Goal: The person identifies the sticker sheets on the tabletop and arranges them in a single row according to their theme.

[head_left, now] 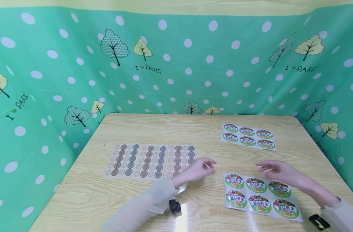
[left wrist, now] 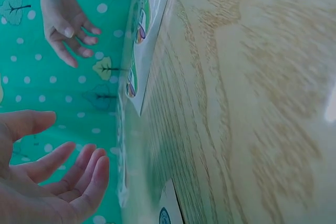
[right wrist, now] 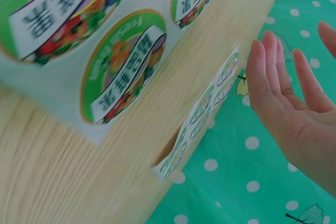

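From my end, the near fruit-sticker sheet (head_left: 261,195) lies on the table (head_left: 77,196); I'd judge thin stock wants a light corner pinch to avoid creasing. The right hand (head_left: 282,171) by its far edge and the left hand (head_left: 199,169) near the label sheets (head_left: 151,161) hold nothing, fingers loosely bent, slightly spread. Beyond lies the far fruit-sticker sheet (head_left: 248,137); I see no containers.

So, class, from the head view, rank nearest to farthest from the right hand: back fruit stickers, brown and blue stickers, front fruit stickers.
1. Front fruit stickers, right front.
2. Back fruit stickers, right rear.
3. Brown and blue stickers, left.
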`<state>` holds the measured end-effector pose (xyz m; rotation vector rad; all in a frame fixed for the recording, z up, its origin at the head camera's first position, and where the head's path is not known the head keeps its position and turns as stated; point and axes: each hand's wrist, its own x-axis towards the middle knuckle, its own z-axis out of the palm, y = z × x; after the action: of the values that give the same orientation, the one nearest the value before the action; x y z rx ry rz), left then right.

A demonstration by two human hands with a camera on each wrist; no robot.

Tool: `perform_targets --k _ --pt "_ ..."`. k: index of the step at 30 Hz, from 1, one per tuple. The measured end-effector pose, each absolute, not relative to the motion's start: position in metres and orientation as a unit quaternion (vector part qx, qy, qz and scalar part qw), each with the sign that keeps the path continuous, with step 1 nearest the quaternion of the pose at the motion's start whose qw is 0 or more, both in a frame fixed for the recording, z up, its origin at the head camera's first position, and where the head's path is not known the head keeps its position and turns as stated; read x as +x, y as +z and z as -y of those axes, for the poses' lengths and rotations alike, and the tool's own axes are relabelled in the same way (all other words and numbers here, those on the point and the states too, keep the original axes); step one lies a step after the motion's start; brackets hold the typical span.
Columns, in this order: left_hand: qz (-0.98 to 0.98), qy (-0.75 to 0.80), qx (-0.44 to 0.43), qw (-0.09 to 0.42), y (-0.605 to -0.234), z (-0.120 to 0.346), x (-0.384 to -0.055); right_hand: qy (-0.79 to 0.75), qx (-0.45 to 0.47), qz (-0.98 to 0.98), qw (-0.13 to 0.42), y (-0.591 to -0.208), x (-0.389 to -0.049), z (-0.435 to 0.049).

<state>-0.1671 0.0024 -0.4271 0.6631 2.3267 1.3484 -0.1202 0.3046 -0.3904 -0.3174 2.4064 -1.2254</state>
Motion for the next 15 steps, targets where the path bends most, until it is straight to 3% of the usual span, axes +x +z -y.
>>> perform_targets --k 15 --pt "-0.830 0.449 0.264 0.198 -0.428 -0.022 -0.160 -0.398 -0.124 -0.884 0.213 -0.393 -0.111 -0.336"
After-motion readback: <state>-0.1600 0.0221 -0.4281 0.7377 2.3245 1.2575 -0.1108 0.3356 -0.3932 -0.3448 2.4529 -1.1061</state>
